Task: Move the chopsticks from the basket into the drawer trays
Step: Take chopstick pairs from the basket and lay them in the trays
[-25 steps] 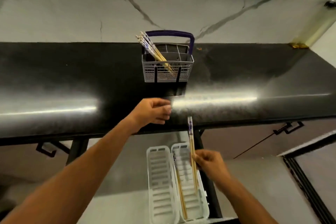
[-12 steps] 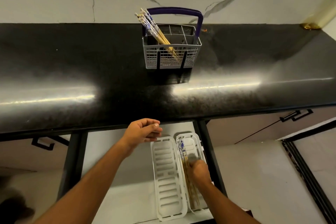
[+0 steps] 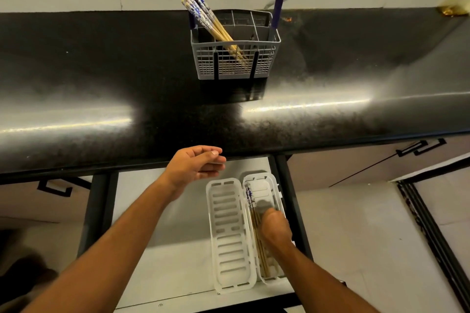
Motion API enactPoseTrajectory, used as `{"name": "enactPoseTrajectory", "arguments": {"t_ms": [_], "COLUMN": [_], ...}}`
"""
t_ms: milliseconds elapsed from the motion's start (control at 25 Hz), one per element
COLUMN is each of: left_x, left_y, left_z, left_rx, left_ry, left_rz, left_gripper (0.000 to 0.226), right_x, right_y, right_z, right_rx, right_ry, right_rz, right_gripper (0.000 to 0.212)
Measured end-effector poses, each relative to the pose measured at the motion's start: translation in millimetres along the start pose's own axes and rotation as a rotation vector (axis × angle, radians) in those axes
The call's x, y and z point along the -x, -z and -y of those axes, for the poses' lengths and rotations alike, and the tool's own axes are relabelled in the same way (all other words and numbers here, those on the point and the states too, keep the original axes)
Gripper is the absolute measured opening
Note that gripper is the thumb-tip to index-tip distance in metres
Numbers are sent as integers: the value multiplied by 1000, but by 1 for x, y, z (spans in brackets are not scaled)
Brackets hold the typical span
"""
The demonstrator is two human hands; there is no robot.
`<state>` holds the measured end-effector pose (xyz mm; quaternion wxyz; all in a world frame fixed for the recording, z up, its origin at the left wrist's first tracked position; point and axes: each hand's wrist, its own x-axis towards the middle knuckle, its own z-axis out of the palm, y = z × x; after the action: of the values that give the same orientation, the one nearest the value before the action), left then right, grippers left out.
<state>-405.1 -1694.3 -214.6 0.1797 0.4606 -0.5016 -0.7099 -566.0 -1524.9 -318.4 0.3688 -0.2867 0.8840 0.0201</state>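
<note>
A grey wire basket with a purple handle stands on the black counter and holds several blue-patterned chopsticks leaning to the left. Below the counter, two white slotted trays lie side by side in the open drawer. The left tray holds nothing. The right tray has a few chopsticks lying lengthwise in it. My right hand is down in that tray on top of them; its fingertips are blurred and hidden. My left hand hovers at the counter's front edge, fingers loosely curled, holding nothing.
The black counter runs across the view with a marble wall behind it. The open drawer has a pale floor and dark side rails. Cabinet fronts with black handles flank it, and tiled floor shows at the right.
My right hand has brought the chopsticks down from an upright hold to lie flat in the right tray. My left hand has stayed by the counter edge. The view has tilted down.
</note>
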Motion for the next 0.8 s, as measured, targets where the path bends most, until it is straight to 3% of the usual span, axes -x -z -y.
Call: {"name": "enactPoseTrajectory", "arguments": {"t_ms": [400,520,680,800], "left_x": [14,11,-16,-41], "left_y": [-11,-15,-11,-9], "left_z": [-8,-20,-75,-140], "left_rx": [19,92,238,197], "left_ry": [-28,-42,-97,-191], "left_rz": [-37,-66,-159,-379], "left_gripper": [24,21,17,13], "right_x": [12,6,9,32], "right_y": [-2,7,47,100], "right_z": [-13,-8,8,27], "right_rx": [-15,14,-314,-399], "right_ry": [146,114,301,404], "right_rz": [12,45,-20,-151], "right_gripper": [17,27,41,21]}}
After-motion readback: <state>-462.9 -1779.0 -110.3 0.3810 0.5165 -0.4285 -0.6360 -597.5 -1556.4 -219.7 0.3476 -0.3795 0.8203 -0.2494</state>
